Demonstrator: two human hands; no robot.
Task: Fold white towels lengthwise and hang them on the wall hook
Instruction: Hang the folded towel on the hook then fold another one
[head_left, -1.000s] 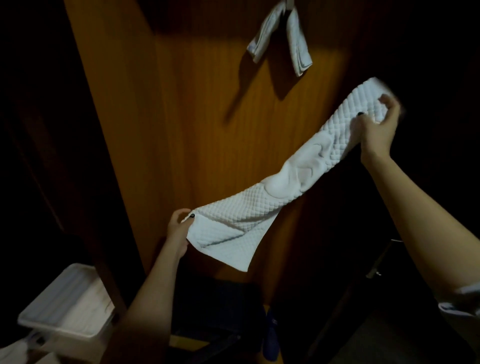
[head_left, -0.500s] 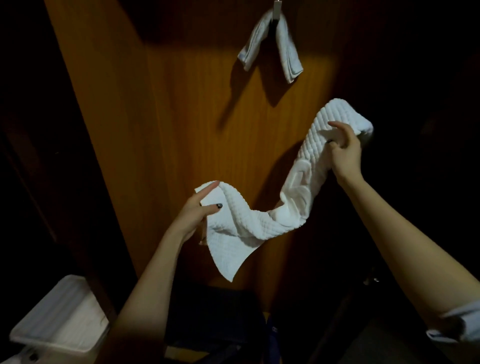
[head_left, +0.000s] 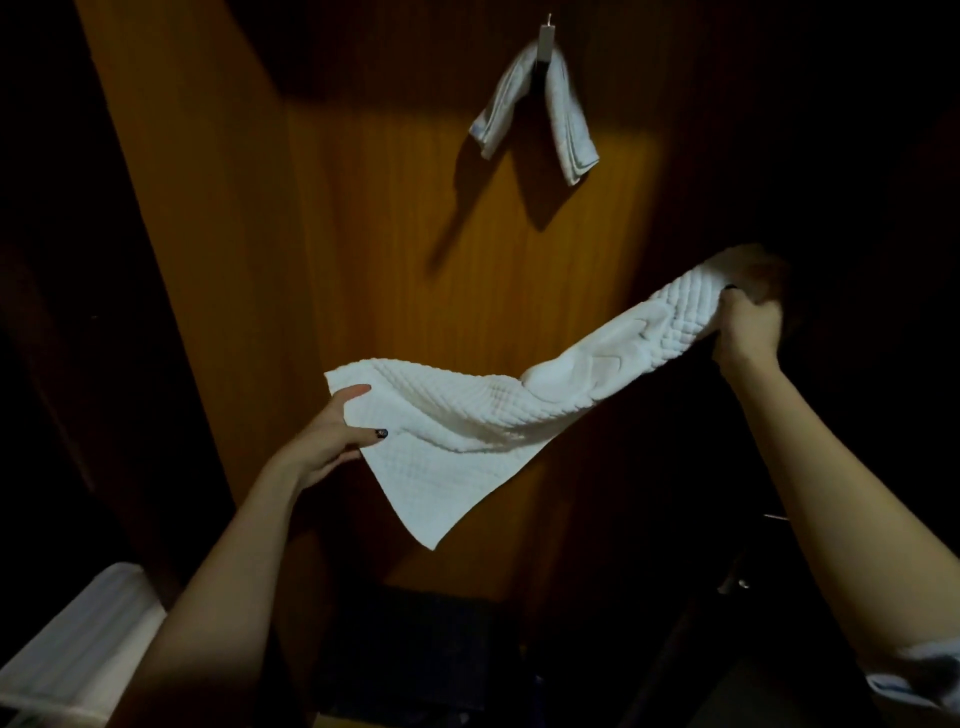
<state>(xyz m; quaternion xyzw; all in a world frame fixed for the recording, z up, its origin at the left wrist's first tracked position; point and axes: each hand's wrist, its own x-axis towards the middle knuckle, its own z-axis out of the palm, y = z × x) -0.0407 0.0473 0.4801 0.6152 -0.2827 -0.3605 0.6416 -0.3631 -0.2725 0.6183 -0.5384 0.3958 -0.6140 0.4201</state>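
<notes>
Head view: towel (head_left: 467, 415) is held in mid-air in front of the wooden wall panel (head_left: 363, 234), stretched between both hands.

- Left hand (head_left: 332, 436): pinches the low near end, thumb on top and a dark-nailed finger against the edge. The other fingers are under the cloth, so I can't tell how they lie.
- Right hand (head_left: 748, 327): fingers are curled round the high far end. It's blurred, so the exact finger spread is unclear.
- Long axis: runs from lower left up to upper right, across the panel rather than toward it. The middle sags slightly.
- Fold: looks rolled or doubled along its length on the right half. On the left, one loose corner (head_left: 431, 540) hangs below the left hand, so I judge the lengthwise fold isn't closed yet.
- Hook (head_left: 545, 39): sits high on the panel, roughly above the towel's midpoint and between the two hands. The right hand is higher, so it's the nearer one.
- Second towel (head_left: 566, 119): already draped over the hook with both tails down, so the new one has to go on over it or beside it.
- Next move, my guess: bring the loose corner in, then lift the midpoint to the hook.

Writing: none readable. A smooth raised patch (head_left: 587, 364) sits in the quilted weave, but its shape is not legible. A white bin (head_left: 88, 639) at lower left carries no visible label.
</notes>
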